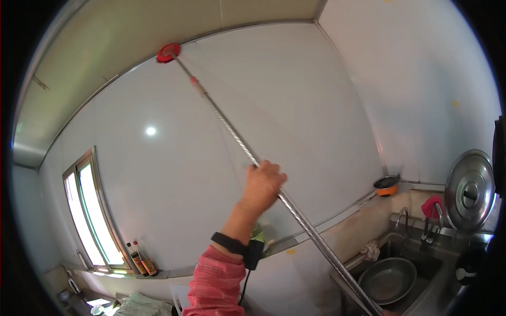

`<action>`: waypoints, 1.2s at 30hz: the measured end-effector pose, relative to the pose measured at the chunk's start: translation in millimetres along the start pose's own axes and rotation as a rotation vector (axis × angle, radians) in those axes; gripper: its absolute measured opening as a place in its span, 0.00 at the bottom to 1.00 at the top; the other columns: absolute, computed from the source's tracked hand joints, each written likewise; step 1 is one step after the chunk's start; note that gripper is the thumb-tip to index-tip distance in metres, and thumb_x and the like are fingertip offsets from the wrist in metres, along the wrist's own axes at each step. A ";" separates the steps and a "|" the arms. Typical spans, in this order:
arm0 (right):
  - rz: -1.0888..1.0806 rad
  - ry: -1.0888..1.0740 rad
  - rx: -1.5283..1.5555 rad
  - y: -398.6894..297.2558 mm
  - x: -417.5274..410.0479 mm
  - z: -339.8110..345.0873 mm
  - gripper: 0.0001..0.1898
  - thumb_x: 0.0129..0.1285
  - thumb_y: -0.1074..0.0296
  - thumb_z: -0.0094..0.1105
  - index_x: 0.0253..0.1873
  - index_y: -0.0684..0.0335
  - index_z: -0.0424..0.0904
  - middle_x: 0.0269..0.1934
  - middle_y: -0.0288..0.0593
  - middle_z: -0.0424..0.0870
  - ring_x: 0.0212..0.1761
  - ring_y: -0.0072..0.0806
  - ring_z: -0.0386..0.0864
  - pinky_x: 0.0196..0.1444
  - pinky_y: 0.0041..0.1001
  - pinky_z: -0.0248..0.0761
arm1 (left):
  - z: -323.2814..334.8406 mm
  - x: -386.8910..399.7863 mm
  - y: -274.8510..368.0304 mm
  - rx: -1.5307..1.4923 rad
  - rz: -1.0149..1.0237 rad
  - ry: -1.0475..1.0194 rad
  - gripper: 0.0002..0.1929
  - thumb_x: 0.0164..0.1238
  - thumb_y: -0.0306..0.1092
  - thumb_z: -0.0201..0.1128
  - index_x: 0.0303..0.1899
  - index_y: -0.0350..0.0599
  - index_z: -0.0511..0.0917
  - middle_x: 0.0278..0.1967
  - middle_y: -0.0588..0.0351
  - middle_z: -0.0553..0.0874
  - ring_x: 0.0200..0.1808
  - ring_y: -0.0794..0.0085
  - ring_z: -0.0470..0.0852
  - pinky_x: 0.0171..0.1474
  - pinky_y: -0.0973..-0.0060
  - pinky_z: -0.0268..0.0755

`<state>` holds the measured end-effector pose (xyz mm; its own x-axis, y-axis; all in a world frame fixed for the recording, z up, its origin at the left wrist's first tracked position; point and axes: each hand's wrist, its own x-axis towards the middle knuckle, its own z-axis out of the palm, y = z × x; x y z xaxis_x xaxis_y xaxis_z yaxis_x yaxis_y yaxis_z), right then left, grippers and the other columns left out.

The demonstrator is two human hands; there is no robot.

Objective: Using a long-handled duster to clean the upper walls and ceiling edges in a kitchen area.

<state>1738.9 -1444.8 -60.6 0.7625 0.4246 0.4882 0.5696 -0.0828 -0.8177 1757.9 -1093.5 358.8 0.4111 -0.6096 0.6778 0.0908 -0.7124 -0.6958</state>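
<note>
My left hand [265, 185] is closed around the middle of a shiny metal mop pole [308, 227]. A sliver of my right hand [389, 313] shows at the bottom edge, against the pole's lower part; most of it is out of view. The pole slants up and left to a round red mop head [168, 53], which rests at the top of the white wall [276, 98], by the ceiling joint. My left wrist wears a black band with a small black device and a cable, below it a red sleeve.
Low on the right, a metal basin [387, 280] sits in a steel sink [429, 262]. Beside the taps, a large metal lid [470, 190] leans on the wall. An orange bowl [386, 186] stands in the corner. Two sauce bottles [143, 260] stand on the ledge near the window [93, 213].
</note>
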 end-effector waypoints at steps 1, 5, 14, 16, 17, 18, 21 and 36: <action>0.036 0.004 0.028 7.3 -14.9 2.0 0.13 0.65 0.63 0.49 0.30 0.67 0.68 0.22 0.51 0.64 0.23 0.45 0.61 0.28 0.37 0.58 | 7.6 8.7 16.7 -0.024 0.032 -0.015 0.09 0.43 0.24 0.59 0.26 0.55 0.77 0.26 0.65 0.73 0.39 0.67 0.74 0.38 0.66 0.61; 0.078 0.037 0.085 60.4 -60.3 29.7 0.15 0.66 0.61 0.48 0.31 0.68 0.71 0.22 0.49 0.67 0.25 0.41 0.65 0.31 0.38 0.60 | 44.1 55.9 70.7 -0.151 0.107 -0.062 0.07 0.46 0.25 0.58 0.27 0.54 0.77 0.27 0.65 0.74 0.40 0.68 0.73 0.40 0.65 0.62; 0.229 0.091 0.045 11.0 -50.4 -19.7 0.15 0.69 0.59 0.45 0.37 0.68 0.70 0.25 0.49 0.70 0.29 0.42 0.69 0.35 0.38 0.64 | 79.5 134.1 121.5 -0.104 0.210 0.033 0.05 0.48 0.26 0.60 0.28 0.50 0.79 0.32 0.59 0.76 0.45 0.65 0.73 0.56 0.52 0.61; 0.282 0.047 0.103 -4.0 -51.6 -24.8 0.15 0.69 0.60 0.45 0.37 0.69 0.70 0.25 0.51 0.70 0.29 0.43 0.68 0.35 0.38 0.63 | 64.7 119.2 134.2 -0.146 0.244 -0.048 0.05 0.47 0.26 0.62 0.28 0.50 0.77 0.32 0.60 0.75 0.45 0.66 0.73 0.58 0.49 0.59; 0.332 -0.004 0.153 -9.6 -53.1 -24.2 0.15 0.68 0.60 0.45 0.38 0.69 0.70 0.25 0.53 0.69 0.29 0.45 0.68 0.35 0.38 0.63 | 56.9 108.5 138.0 -0.186 0.268 -0.130 0.06 0.46 0.26 0.63 0.27 0.49 0.76 0.32 0.61 0.75 0.46 0.66 0.74 0.60 0.46 0.56; 0.327 -0.012 0.154 -11.8 -56.2 -21.8 0.15 0.68 0.60 0.45 0.38 0.69 0.70 0.25 0.53 0.69 0.29 0.45 0.68 0.35 0.38 0.63 | 47.2 98.4 133.7 -0.159 0.270 -0.141 0.07 0.45 0.28 0.64 0.26 0.50 0.74 0.30 0.61 0.74 0.45 0.66 0.74 0.63 0.45 0.53; 0.308 -0.181 0.163 -13.1 -55.9 -16.2 0.15 0.67 0.60 0.46 0.37 0.71 0.69 0.27 0.57 0.70 0.30 0.50 0.68 0.36 0.40 0.63 | 29.0 67.4 120.7 -0.158 0.225 -0.125 0.08 0.45 0.31 0.66 0.25 0.51 0.74 0.30 0.62 0.74 0.44 0.67 0.74 0.61 0.42 0.55; 0.266 -0.043 0.042 52.2 -57.8 -20.5 0.15 0.67 0.60 0.50 0.42 0.70 0.73 0.34 0.64 0.75 0.37 0.56 0.72 0.39 0.43 0.63 | 69.0 103.6 150.6 -0.242 0.117 -0.057 0.09 0.48 0.25 0.63 0.31 0.53 0.79 0.33 0.61 0.75 0.49 0.65 0.74 0.59 0.35 0.54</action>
<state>1730.8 -1492.1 -125.3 0.8695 0.4307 0.2417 0.3369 -0.1594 -0.9279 1876.8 -1240.0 307.8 0.4574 -0.6769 0.5766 -0.1769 -0.7048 -0.6870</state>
